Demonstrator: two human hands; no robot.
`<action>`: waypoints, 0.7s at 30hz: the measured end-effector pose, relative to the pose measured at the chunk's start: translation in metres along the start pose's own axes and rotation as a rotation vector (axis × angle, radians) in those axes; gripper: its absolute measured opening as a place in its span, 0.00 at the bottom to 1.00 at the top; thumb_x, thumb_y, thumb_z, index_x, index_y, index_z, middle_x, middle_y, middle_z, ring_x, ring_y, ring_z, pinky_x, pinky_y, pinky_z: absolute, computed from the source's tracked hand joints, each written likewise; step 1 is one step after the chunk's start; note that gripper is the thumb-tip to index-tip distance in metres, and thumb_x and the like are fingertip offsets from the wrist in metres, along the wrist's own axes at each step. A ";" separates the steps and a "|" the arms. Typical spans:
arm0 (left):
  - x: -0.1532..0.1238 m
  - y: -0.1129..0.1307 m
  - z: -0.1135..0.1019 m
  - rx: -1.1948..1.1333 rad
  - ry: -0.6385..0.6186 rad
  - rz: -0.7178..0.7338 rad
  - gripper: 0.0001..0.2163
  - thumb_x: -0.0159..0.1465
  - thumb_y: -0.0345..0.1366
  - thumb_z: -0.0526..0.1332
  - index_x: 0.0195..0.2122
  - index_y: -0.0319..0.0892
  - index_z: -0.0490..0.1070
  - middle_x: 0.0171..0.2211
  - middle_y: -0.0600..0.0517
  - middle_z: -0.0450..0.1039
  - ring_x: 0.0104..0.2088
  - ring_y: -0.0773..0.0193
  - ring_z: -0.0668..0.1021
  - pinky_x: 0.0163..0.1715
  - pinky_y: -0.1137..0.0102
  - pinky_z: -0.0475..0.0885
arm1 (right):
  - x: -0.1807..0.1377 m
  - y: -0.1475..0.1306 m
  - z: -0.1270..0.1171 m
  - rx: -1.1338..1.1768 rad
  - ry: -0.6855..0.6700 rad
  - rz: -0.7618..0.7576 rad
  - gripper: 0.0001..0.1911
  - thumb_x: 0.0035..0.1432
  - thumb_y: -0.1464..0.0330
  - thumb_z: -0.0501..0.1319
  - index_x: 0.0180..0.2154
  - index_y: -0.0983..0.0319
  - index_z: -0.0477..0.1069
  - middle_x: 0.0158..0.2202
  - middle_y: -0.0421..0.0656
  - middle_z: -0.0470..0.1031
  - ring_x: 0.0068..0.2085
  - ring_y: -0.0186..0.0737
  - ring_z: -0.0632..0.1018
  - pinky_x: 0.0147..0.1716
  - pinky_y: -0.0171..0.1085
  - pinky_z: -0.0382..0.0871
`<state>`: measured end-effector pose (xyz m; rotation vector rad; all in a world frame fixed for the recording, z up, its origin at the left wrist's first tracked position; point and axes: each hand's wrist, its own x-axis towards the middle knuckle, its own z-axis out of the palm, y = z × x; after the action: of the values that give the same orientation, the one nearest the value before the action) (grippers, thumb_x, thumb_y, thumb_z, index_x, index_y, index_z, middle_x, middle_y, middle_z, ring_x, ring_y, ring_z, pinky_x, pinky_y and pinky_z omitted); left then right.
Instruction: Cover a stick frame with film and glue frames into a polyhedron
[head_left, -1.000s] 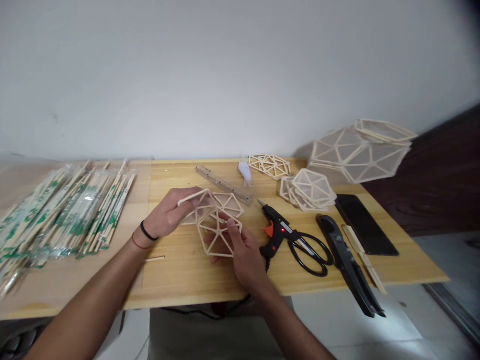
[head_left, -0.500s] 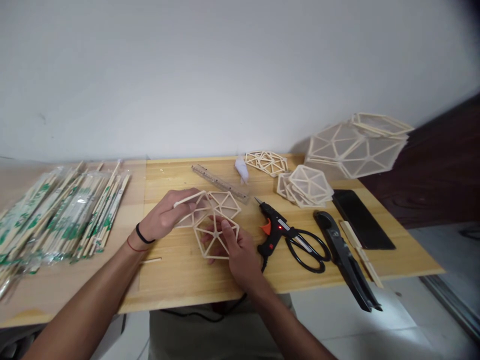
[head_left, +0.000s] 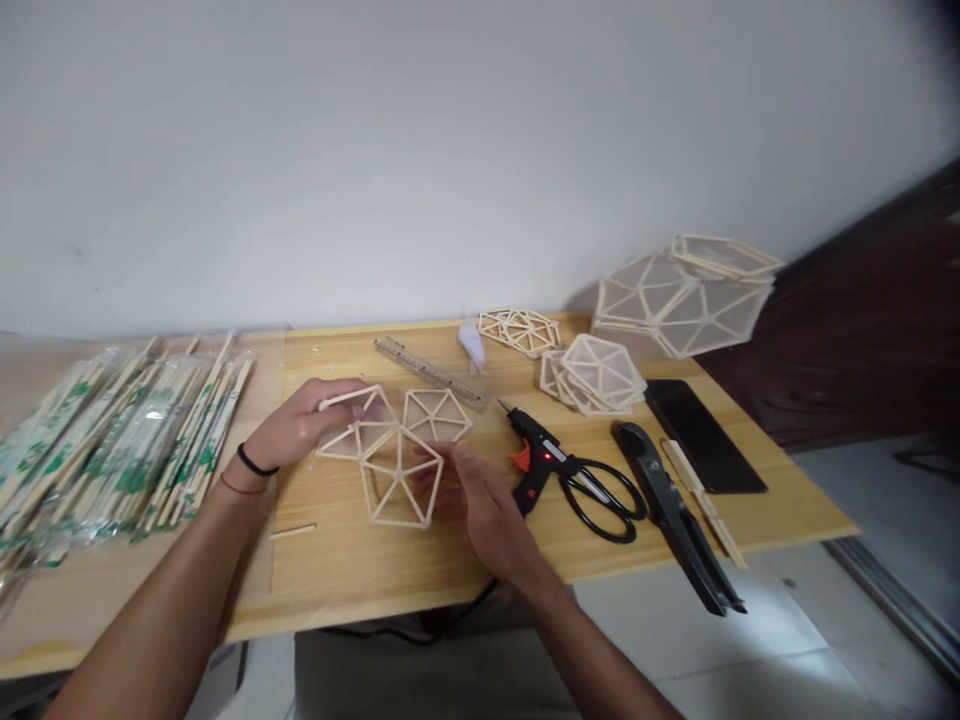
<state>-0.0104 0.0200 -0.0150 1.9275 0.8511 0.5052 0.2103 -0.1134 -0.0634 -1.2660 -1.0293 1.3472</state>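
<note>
Three pentagonal panels of thin wooden sticks, each with spokes meeting at a hub, stand joined together in front of me. My left hand (head_left: 304, 430) grips the left panel (head_left: 358, 428), its thumb inside the frame and its fingers behind. The front panel (head_left: 400, 472) leans toward me, and the back right panel (head_left: 433, 413) has a pale sheet behind its spokes. At the front panel's right edge is my right hand (head_left: 491, 510), its thumb off the sticks and its fingers partly hidden behind the frame. It looks loosely open.
A glue gun (head_left: 536, 445) with a red light lies right, beside black-handled scissors (head_left: 604, 500), a black cutting tool (head_left: 675, 515) and a phone (head_left: 705, 435). More panels (head_left: 600, 370) and a larger assembly (head_left: 682, 300) stand behind. A ruler (head_left: 427, 370) and bagged chopsticks (head_left: 142, 440) also lie there.
The joined panels have shifted left with my left hand. My right thumb has come off the front panel, and that hand has drawn back to its right edge.
</note>
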 end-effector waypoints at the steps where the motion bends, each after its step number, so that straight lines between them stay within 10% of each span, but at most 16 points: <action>1: 0.000 -0.002 -0.002 0.004 0.006 -0.007 0.13 0.67 0.40 0.59 0.42 0.37 0.78 0.36 0.50 0.80 0.37 0.59 0.78 0.38 0.71 0.71 | 0.000 -0.005 -0.005 -0.055 0.004 -0.041 0.31 0.68 0.42 0.52 0.45 0.59 0.79 0.35 0.48 0.83 0.33 0.46 0.83 0.30 0.43 0.83; 12: 0.002 -0.007 0.006 0.186 -0.103 0.037 0.16 0.69 0.39 0.56 0.50 0.41 0.79 0.48 0.48 0.83 0.47 0.55 0.82 0.49 0.66 0.74 | 0.018 -0.036 -0.051 -0.738 0.131 -0.405 0.09 0.69 0.65 0.60 0.43 0.60 0.77 0.39 0.45 0.83 0.35 0.42 0.83 0.39 0.41 0.79; 21: 0.000 -0.010 0.007 0.183 -0.137 0.109 0.21 0.69 0.39 0.57 0.63 0.42 0.70 0.62 0.44 0.75 0.59 0.51 0.78 0.59 0.61 0.72 | 0.038 -0.014 -0.041 -1.034 0.044 -0.444 0.12 0.64 0.71 0.66 0.49 0.61 0.76 0.50 0.52 0.79 0.54 0.55 0.78 0.58 0.55 0.73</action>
<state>-0.0096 0.0192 -0.0268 2.1585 0.7274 0.3653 0.2534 -0.0751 -0.0598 -1.6146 -1.9522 0.3938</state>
